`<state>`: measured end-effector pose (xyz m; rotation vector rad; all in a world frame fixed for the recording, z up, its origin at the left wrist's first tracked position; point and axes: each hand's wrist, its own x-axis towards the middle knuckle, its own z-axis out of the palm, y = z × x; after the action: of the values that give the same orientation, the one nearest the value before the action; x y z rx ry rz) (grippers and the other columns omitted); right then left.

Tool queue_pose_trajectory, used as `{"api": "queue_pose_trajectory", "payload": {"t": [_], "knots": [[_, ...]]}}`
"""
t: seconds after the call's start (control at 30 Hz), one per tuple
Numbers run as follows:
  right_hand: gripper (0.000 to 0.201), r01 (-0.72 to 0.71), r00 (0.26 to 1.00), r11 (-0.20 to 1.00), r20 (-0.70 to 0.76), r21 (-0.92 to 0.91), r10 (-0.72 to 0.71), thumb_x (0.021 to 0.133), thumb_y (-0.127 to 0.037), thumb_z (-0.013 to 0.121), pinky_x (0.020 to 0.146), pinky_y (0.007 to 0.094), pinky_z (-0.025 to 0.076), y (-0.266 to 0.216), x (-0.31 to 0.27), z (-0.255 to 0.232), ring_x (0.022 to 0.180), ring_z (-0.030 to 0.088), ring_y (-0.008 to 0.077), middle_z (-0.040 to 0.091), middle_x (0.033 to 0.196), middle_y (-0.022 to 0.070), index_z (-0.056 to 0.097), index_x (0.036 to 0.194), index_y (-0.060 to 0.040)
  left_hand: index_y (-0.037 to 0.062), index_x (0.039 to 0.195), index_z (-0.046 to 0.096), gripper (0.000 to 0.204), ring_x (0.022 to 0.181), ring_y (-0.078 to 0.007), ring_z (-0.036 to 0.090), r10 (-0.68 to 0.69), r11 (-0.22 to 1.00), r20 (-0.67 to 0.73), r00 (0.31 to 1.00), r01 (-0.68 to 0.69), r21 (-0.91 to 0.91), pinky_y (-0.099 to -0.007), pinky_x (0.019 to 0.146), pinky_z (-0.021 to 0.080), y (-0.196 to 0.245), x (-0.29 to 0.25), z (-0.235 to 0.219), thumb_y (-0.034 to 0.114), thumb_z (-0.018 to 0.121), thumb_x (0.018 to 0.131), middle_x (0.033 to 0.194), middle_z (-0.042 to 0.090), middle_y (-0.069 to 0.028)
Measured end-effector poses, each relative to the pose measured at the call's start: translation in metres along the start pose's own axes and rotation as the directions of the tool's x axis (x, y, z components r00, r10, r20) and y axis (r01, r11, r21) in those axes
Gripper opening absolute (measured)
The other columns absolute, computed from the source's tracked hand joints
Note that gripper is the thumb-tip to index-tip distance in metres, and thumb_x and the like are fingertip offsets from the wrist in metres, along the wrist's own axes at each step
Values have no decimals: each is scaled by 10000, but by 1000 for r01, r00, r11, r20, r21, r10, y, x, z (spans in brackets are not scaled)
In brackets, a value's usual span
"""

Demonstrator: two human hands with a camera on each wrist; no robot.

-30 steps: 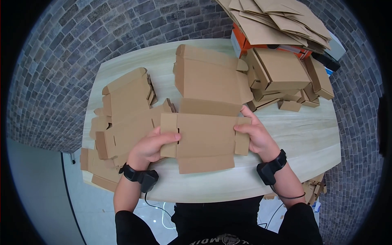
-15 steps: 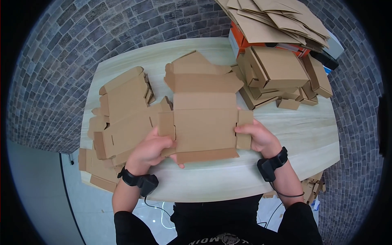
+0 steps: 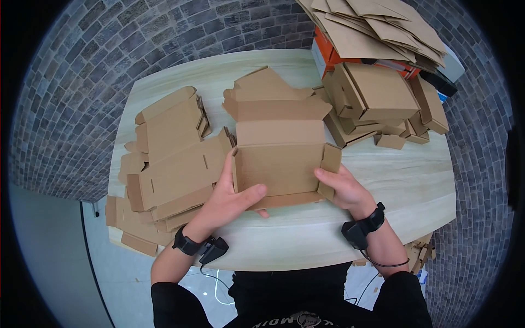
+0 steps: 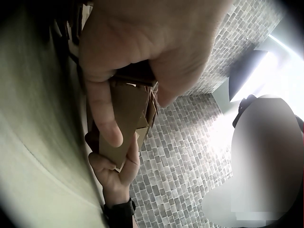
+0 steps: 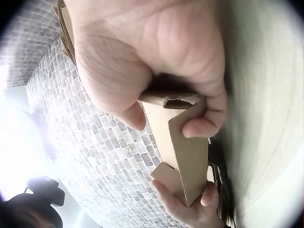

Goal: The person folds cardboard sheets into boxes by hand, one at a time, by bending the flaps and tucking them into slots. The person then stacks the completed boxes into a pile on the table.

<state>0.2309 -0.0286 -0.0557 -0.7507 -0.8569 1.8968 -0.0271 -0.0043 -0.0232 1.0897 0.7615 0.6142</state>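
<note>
A brown cardboard box blank (image 3: 280, 167) is held at the front middle of the table in the head view, its lid part standing open towards the back. The left hand (image 3: 234, 195) grips its left front corner, thumb inside and fingers outside; the left side wall is upright. My right hand (image 3: 348, 187) holds the right side, its thumb on the partly folded side flap (image 3: 330, 164). In the right wrist view that hand (image 5: 156, 61) curls its fingers under the cardboard front wall (image 5: 187, 152). The left wrist view shows the left hand (image 4: 147, 42) along the same wall.
Flat cardboard blanks (image 3: 175, 169) lie overlapped on the table's left. Folded boxes (image 3: 383, 93) are piled at the back right, beside orange boxes (image 3: 327, 53) topped with flat cardboard sheets (image 3: 377, 27). Pale table surface (image 3: 404, 180) shows on the right.
The front panel has folded upward and the left side flap now stands up. The right flap has tilted inward. The left hand has moved right, its thumb now inside the box.
</note>
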Motion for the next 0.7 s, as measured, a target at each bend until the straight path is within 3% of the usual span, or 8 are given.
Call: {"api": "queue_pose_trajectory", "payload": {"t": [0.07,0.1,0.17,0.3,0.37,0.6,0.67,0.7], "knots": [[620,66,997,993,-23,-102,-69,930,-208,597,1024,361,381,3,1,2,1246,441,204,439,1372,107,280,1426,-12,78,1494,23,816,1355,-254,298,322,887,-61,945,-278,369,-381,1076,311,-14,2,-10,265,588,935,1468,266,-137],[620,66,997,993,-23,-102,-69,930,-208,597,1024,361,381,3,1,2,1246,441,204,439,1372,107,280,1426,-12,78,1494,23,816,1355,-254,298,321,887,-62,945,-277,369,-381,1076,311,-17,3,-17,265,588,935,1468,266,-137],[670,49,998,967,51,-250,-38,920,-241,617,1021,351,375,3,2,2,1250,424,194,432,1373,100,256,1434,-9,76,1498,2,838,1404,-249,172,340,912,-56,939,-314,264,-377,1137,147,-19,5,-29,322,573,937,1507,206,-130],[707,137,988,948,106,-287,-111,899,-283,650,1027,342,365,10,2,6,1248,416,183,447,1356,91,271,1427,-6,99,1499,73,851,1355,-217,296,402,906,-84,912,-383,181,-370,1110,258,-13,9,-16,529,521,917,1480,260,-101],[740,139,985,960,137,-245,-108,876,-315,679,1042,341,349,12,1,2,1256,410,179,456,1352,83,285,1420,-4,102,1500,1,820,1375,-235,257,415,910,-119,902,-409,68,-374,1102,251,-4,6,-6,258,572,931,1507,218,-130],[713,145,979,978,165,-148,-120,863,-269,698,998,319,388,11,2,3,1220,437,150,470,1338,67,313,1410,-22,105,1482,56,827,1330,-230,324,341,936,-170,925,-350,-26,-357,1056,320,-2,1,-5,-20,545,826,1442,326,-154],[608,89,992,986,106,-143,-74,861,-150,665,851,308,473,10,2,5,1027,548,143,539,1215,62,356,1368,-21,98,1482,58,853,1321,-250,339,412,909,-206,888,-383,167,-356,1049,325,-10,2,-15,-98,454,752,1414,364,-161],[608,90,991,986,106,-143,-75,861,-150,665,851,308,473,9,1,5,1027,548,143,539,1215,62,356,1368,-21,98,1482,58,853,1321,-250,339,412,908,-206,887,-383,167,-356,1049,325,-8,3,-13,-98,454,752,1414,364,-161]]}}
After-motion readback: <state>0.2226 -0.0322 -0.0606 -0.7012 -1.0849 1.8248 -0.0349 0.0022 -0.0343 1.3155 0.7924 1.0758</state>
